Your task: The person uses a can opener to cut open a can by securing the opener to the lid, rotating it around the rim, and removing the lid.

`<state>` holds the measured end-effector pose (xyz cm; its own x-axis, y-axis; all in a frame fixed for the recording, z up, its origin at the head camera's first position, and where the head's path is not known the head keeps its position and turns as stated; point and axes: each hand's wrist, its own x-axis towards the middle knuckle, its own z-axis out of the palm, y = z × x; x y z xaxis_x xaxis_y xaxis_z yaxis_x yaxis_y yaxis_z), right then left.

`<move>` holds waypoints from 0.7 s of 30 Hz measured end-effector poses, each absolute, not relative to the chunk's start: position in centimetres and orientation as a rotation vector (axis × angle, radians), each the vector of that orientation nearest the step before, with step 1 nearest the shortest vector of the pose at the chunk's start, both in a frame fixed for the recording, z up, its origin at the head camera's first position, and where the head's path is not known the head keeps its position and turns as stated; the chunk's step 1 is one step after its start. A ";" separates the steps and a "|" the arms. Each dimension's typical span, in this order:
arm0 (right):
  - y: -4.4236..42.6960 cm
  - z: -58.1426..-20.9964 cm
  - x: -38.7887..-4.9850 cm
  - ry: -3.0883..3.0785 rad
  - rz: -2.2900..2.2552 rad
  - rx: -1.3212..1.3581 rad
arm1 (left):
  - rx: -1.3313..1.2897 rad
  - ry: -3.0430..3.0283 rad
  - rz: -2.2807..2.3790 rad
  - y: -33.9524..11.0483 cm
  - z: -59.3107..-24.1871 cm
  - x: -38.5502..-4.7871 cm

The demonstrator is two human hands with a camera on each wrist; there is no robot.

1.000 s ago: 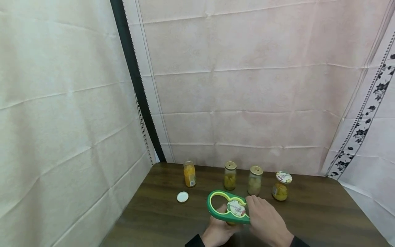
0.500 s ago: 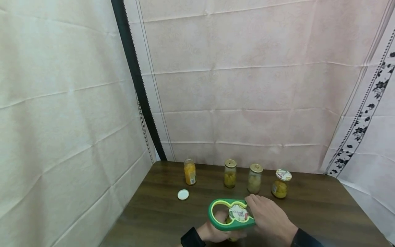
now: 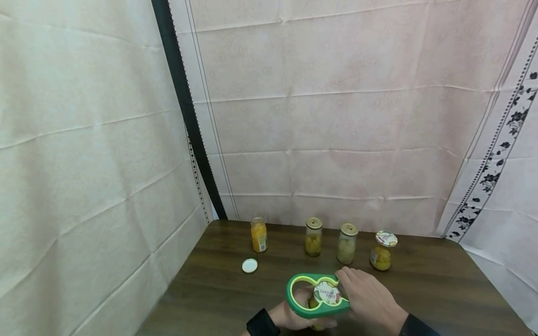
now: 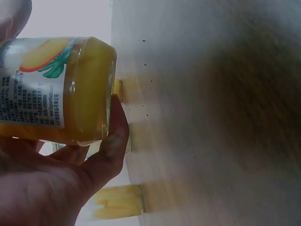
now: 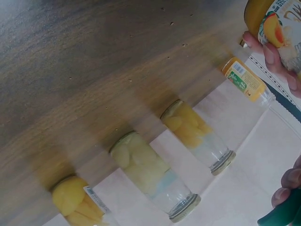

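My left hand [image 3: 290, 317] grips a glass jar of yellow peaches [image 4: 42, 89] by its body, with fingers curled around it. Over the jar's printed lid [image 3: 328, 293] lies a green jar opener [image 3: 311, 314] with a lime-green inner edge. One of its rounded openings surrounds the lid. My right hand [image 3: 371, 298] holds the opener's right end. Only a green corner of the opener and some fingertips show at the right wrist view's edge. In the left wrist view the jar's base appears raised off the table.
An orange-filled jar without a lid [image 3: 258, 235] stands at the back left, and a white lid [image 3: 250, 265] lies before it. Two gold-lidded jars [image 3: 313, 238] [image 3: 347, 245] and a print-lidded jar [image 3: 381, 252] stand further right. Cloth curtains [image 3: 336, 140] border the brown table [image 3: 210, 289].
Both hands, the jar and the opener have shifted slightly toward me and right. The opener has turned a little clockwise, and my left wrist has swung outward, showing its black cuff more.
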<state>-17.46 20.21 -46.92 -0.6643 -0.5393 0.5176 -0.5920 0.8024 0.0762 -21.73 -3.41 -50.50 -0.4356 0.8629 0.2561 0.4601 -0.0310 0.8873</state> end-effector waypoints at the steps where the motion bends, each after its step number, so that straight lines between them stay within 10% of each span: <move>1: 20.3 -46.9 -17.5 -2.445 0.128 0.841 | 1.396 1.862 1.462 -3.3 -50.9 -22.0; 21: 24.6 -48.1 -18.6 -2.416 0.203 0.515 | 0.932 1.865 1.536 -7.3 -53.1 -23.1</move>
<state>-18.61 24.62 -48.12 -0.7112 -0.3120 0.6300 -0.4126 0.9108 -0.0147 -23.13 -7.30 -53.14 -0.6117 0.7909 0.0180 0.1689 0.1084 0.9797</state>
